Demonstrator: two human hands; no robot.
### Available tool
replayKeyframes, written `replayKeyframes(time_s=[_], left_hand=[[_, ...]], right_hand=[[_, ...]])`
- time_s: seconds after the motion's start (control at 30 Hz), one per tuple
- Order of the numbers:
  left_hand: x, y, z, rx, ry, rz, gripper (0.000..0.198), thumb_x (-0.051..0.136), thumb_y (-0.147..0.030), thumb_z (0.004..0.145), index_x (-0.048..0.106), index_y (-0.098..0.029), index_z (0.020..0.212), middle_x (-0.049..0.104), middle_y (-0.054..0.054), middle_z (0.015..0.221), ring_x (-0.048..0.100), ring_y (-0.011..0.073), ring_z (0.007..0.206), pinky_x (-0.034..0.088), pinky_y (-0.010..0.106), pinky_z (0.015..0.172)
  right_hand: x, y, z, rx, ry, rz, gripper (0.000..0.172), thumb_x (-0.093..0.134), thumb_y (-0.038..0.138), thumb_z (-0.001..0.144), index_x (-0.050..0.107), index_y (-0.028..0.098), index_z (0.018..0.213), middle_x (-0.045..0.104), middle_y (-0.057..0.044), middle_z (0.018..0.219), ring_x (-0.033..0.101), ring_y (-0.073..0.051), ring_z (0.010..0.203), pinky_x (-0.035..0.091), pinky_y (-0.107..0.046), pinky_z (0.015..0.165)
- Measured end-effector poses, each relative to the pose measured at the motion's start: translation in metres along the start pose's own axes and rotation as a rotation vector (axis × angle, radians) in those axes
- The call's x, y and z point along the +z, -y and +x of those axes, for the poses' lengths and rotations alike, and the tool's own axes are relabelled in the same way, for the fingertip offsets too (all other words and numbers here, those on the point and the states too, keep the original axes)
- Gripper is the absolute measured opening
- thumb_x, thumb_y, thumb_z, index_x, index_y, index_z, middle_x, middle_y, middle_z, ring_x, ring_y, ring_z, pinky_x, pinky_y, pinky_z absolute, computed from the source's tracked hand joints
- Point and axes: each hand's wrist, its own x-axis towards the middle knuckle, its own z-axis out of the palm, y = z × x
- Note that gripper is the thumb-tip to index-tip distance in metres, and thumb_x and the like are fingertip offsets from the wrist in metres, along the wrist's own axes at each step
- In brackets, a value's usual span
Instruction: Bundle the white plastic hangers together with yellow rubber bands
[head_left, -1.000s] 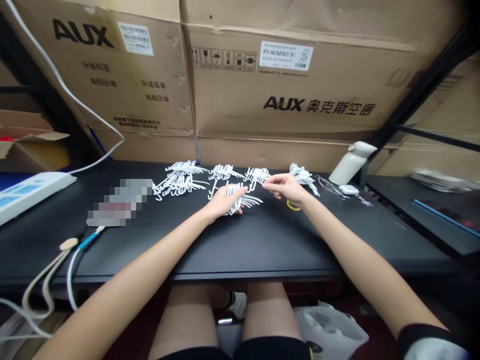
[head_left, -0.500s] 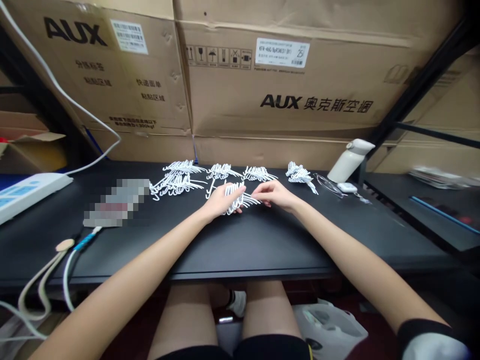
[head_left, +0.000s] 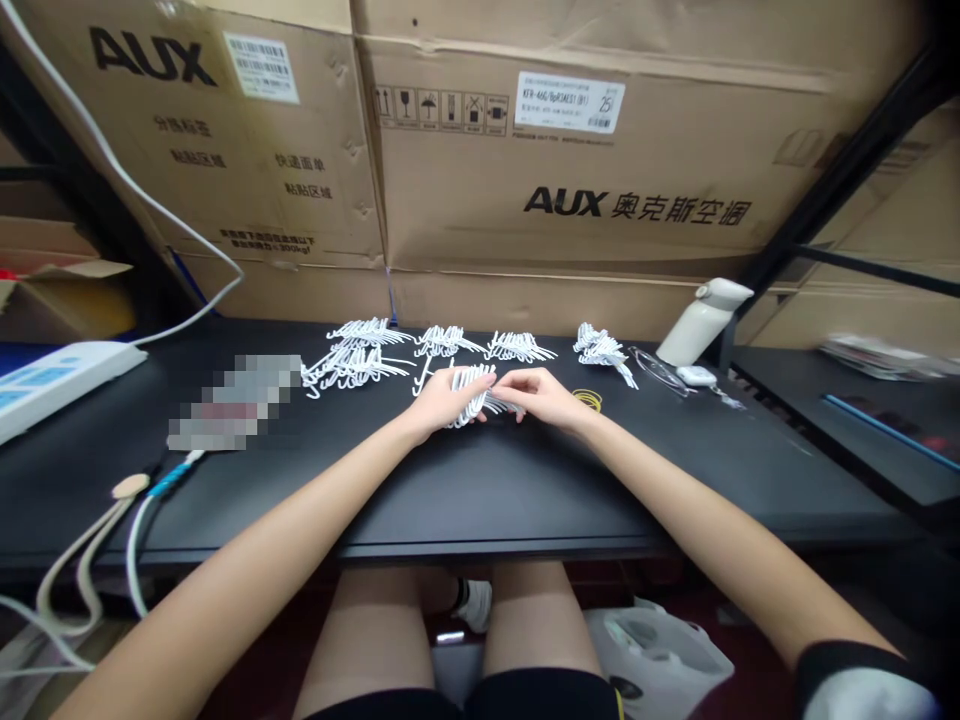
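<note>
A bundle of white hooks point(head_left: 470, 398) is wrapped in the fingers of my left hand point(head_left: 439, 400), with the thumb across the top. My right hand point(head_left: 540, 393) is closed at the bundle's right end, its fingertips pinched close to the hook stems. Whether those fingertips grip a hook or something thinner is hidden. Just left of my left hand lies a loose white hook point(head_left: 422, 376). Behind the hands, more piles of white hooks point(head_left: 517, 347) lie on the black table point(head_left: 480, 500). Yellow rubber bands point(head_left: 588, 400) lie beside my right wrist.
A white bottle point(head_left: 701, 325) stands at the back right beside a pair of glasses point(head_left: 660, 370) and a small white case point(head_left: 696, 376). To the left are a blurred-out phone point(head_left: 236, 400) on a cable and a power strip point(head_left: 60, 385). Cardboard boxes point(head_left: 562, 240) wall the back.
My right hand has moved left, closer to the bundle and my left hand. The yellow rubber bands by my right wrist now show. My left hand keeps its hold.
</note>
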Motion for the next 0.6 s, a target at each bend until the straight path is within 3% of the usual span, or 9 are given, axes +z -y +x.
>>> replayKeyframes(time_s=[0.1,0.27,0.6], left_hand=[[0.001,-0.002,-0.001,0.006,0.0,-0.012,0.038,0.064,-0.051,0.077,0.06,-0.014,0.08,0.066,0.002,0.061,0.063,0.0133,0.05,0.047,0.02,0.044],[-0.001,-0.003,-0.001,0.015,0.055,0.002,0.041,0.064,-0.054,0.076,0.06,-0.014,0.082,0.068,0.003,0.063,0.064,0.0134,0.05,0.048,0.02,0.045],[-0.016,-0.009,-0.004,-0.056,0.304,0.018,0.037,0.071,-0.047,0.071,0.067,-0.013,0.084,0.072,0.008,0.078,0.069,0.0179,0.068,0.055,0.025,0.064]], right_hand=[[0.003,-0.001,-0.002,-0.042,0.055,-0.002,0.036,0.072,0.046,0.071,0.066,0.014,0.086,0.066,-0.003,0.074,0.056,-0.01,0.057,0.047,-0.021,0.048],[0.008,0.001,-0.005,-0.104,0.007,-0.001,0.034,0.074,0.044,0.069,0.065,0.013,0.079,0.066,-0.003,0.069,0.056,-0.01,0.053,0.047,-0.022,0.048],[0.008,0.003,-0.006,-0.056,0.06,0.023,0.033,0.075,0.042,0.067,0.067,0.012,0.078,0.068,-0.005,0.068,0.055,-0.01,0.05,0.046,-0.022,0.046]])
